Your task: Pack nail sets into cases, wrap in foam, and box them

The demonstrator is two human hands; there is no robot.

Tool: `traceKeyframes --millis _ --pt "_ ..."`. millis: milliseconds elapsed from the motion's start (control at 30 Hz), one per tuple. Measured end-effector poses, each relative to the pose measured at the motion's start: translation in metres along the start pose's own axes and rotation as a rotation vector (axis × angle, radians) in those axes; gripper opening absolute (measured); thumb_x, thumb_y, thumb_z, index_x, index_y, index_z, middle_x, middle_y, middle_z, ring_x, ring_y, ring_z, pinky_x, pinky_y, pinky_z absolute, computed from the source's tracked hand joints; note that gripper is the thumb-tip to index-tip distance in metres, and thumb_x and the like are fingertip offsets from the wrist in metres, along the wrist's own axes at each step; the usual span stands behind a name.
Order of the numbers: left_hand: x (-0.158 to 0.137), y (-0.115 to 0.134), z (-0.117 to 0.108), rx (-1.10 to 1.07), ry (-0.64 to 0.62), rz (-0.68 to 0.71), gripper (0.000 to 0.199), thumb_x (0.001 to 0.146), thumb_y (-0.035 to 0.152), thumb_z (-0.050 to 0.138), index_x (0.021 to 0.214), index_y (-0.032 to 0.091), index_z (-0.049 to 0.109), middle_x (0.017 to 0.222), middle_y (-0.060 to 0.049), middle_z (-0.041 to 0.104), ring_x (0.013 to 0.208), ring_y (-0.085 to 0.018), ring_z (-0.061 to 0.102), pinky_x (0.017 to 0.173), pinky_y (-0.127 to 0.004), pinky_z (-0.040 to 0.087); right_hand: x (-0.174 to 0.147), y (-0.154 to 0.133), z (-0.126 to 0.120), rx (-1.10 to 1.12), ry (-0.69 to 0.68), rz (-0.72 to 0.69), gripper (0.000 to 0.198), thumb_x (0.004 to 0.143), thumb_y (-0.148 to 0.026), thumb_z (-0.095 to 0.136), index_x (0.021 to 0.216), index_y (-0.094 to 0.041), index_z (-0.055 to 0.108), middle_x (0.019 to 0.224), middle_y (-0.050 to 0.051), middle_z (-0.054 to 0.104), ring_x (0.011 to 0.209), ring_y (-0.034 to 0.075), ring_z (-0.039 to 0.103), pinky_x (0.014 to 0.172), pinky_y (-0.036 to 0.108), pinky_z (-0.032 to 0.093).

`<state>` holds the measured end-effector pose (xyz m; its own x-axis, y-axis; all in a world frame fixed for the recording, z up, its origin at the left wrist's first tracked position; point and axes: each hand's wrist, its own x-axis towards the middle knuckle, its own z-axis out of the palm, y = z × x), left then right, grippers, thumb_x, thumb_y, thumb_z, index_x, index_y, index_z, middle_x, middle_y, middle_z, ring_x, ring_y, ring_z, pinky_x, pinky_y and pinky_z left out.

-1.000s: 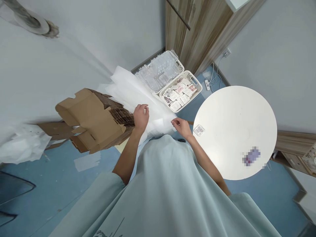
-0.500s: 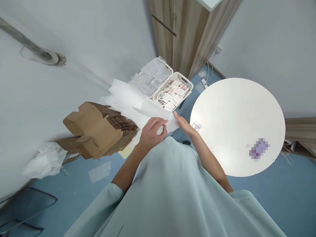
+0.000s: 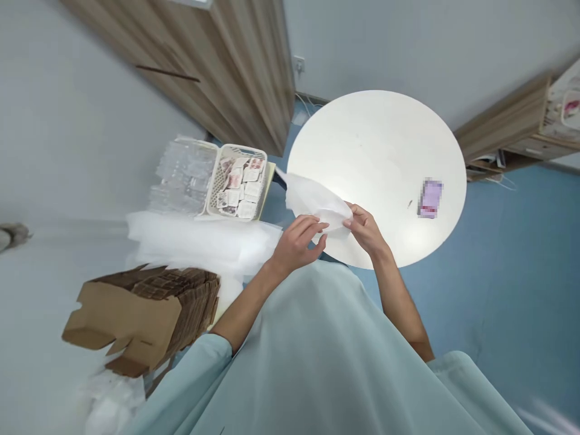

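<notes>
One white sheet (image 3: 312, 196) is pinched between the right fingers (image 3: 357, 215), the left fingers (image 3: 307, 227) loosely parted over it.

Open room across the middle and far side of a round white table (image 3: 371, 139), blurred purple object (image 3: 431, 198) obstructing its right, held white sheet (image 3: 310, 194) blocking the near-left edge, narrow floor gap beside a white basket (image 3: 220, 176).

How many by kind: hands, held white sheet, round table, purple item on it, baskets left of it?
Hands: 2 (left hand, right hand)
Held white sheet: 1
Round table: 1
Purple item: 1
Baskets: 2 (packet basket, clear-plastic basket)
Total: 7
</notes>
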<state>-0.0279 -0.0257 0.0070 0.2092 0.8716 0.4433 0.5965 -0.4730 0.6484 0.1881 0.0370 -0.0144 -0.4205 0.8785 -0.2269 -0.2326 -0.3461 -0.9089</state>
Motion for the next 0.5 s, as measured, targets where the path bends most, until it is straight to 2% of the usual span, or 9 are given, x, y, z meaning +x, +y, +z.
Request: traceKeyframes --millis 100,200,300,400,500 --pt "0.020 0.010 0.034 -0.145 -0.005 -0.192 0.018 0.098 0.032 0.071 0.113 0.024 0.066 0.093 -0.004 0.070 0.095 -0.021 0.072 0.091 -0.041 0.062 -0.021 -0.001 -0.025 -0.006 0.112 -0.097 0.038 0.081 -0.055 0.089 0.081 -0.026 0.064 0.151 0.004 0.064 0.145 0.034 0.053 0.113 0.049 0.048" --pt "0.035 0.014 0.069 -0.325 0.006 -0.535 0.038 0.093 0.042 0.079 0.123 0.024 0.062 0.117 -0.008 0.069 0.099 -0.019 0.073 0.089 -0.036 0.062 -0.037 0.005 -0.045 -0.025 0.216 -0.148 0.039 0.081 -0.054 0.089 0.079 -0.027 0.061 0.157 0.002 0.058 0.151 0.034 0.048 0.119 0.051 0.044" --pt "0.047 0.009 0.101 -0.460 -0.101 -0.798 0.057 0.088 0.045 0.084 0.135 0.023 0.060 0.137 -0.013 0.066 0.101 -0.019 0.074 0.093 -0.038 0.061 -0.047 0.015 -0.061 -0.044 0.292 -0.141 0.043 0.080 -0.054 0.090 0.077 -0.027 0.057 0.160 0.001 0.056 0.149 0.033 0.050 0.118 0.051 0.045" --pt "0.053 -0.001 0.126 -0.555 -0.232 -0.925 0.055 0.088 0.048 0.083 0.133 0.020 0.066 0.138 -0.016 0.069 0.105 -0.024 0.073 0.098 -0.041 0.059 -0.052 0.026 -0.075 -0.034 0.314 -0.116 0.045 0.082 -0.052 0.088 0.074 -0.026 0.052 0.158 0.001 0.057 0.146 0.033 0.052 0.115 0.050 0.047" --pt "0.052 -0.013 0.142 -0.604 -0.258 -1.033 0.058 0.087 0.047 0.083 0.134 0.018 0.067 0.144 -0.018 0.067 0.112 -0.027 0.073 0.101 -0.042 0.057 -0.053 0.036 -0.084 -0.005 0.306 -0.061 0.046 0.081 -0.053 0.087 0.073 -0.026 0.051 0.145 0.001 0.065 0.139 0.031 0.056 0.110 0.047 0.050"
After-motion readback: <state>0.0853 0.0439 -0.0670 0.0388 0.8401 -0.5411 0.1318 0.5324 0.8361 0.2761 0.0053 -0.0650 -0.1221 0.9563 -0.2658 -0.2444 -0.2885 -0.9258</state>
